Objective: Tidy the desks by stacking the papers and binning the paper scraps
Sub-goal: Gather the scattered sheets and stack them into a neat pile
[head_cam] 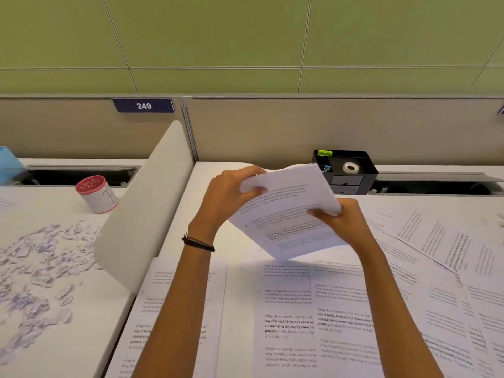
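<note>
I see left hand [231,190] gripping paper stack [289,214] | right hand [339,221] pinching it | above desk [191,214]

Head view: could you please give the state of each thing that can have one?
Bundle of white printed papers, lifted off the desk, tilted, in both hands.
Left hand, grips the bundle's far left corner.
Right hand, grips its right edge.
Loose printed sheets, spread overlapping on right desk, unstacked.
Torn paper scraps, scattered on left desk, unbinned.
Red-topped white cup, standing on left desk.
</note>
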The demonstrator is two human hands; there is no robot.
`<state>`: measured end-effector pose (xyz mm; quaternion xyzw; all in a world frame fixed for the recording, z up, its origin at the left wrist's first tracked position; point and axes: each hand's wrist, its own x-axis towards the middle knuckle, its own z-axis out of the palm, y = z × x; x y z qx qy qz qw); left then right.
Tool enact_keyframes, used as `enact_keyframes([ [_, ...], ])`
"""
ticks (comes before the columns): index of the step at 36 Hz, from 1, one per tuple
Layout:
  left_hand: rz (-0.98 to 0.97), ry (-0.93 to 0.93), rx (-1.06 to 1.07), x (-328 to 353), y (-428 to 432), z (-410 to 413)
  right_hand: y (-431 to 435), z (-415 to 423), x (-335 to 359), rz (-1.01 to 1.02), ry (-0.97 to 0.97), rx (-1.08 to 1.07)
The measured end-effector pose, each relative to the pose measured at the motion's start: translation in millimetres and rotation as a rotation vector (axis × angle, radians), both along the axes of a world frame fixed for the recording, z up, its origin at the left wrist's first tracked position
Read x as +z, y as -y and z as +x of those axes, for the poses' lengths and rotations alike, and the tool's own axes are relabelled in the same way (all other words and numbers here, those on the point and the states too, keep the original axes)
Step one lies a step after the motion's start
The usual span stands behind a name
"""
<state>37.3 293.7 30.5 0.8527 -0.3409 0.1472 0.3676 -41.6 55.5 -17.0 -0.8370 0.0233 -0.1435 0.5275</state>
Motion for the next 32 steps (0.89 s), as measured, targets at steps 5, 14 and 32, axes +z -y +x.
enact_keyframes([
  [5,-0.040,0.003,0.022,-13.2,4.0,-2.5,-3.2,1.9,1.0,-0.077,-0.026,0.016],
  [14,-0.319,-0.254,0.082,-38.7,-25.3,4.3,33.1,-8.9,-22.3,-0.021,-0.011,-0.052],
  [32,-0.794,-0.491,0.305,-101.0,-12.1,-20.8,9.3,-15.4,-56.0,0.406,0.032,-0.256],
])
